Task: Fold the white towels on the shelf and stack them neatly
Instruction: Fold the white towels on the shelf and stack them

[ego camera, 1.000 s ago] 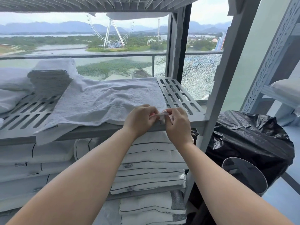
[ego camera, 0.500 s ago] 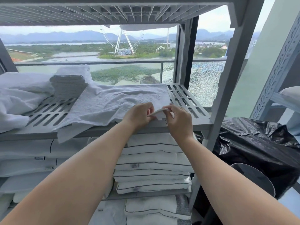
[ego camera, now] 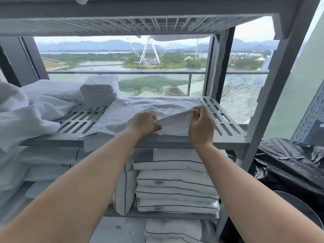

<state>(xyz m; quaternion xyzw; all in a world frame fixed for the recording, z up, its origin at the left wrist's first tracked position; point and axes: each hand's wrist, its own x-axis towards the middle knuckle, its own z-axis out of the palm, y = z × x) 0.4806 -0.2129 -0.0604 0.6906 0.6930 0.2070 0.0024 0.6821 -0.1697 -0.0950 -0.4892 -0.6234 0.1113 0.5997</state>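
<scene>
**Soft towel, taken at its near edge**

The towel (ego camera: 140, 109) lies spread over the middle of the slotted shelf (ego camera: 226, 123). One near corner, at the left, hangs a little over the front rail. Both hands hold its near right part. The left hand (ego camera: 142, 124) pinches the near edge between the thumb and curled fingers. The right hand (ego camera: 201, 128) has its fingers closed together on the corner and holds it raised above the shelf, so the cloth between the two hands makes a small arch.

I judge that the towel is light and completely soft. It has no stiffness, so it will sag wherever it is not held, and a single grip would let it bunch. The terry surface looks rough, not slippery, so a light pinch should be enough. It is not fragile. The hanging corner could pull the cloth off the front if the towel is dragged.

In my opinion the best places to hold are the two corners of one edge, with the hands well apart, so that this edge is straight when it is carried over for the fold. A stack (ego camera: 99, 92) of folded towels stands at the back left, just beside the towel. A loose pile (ego camera: 26, 111) lies further left.
</scene>
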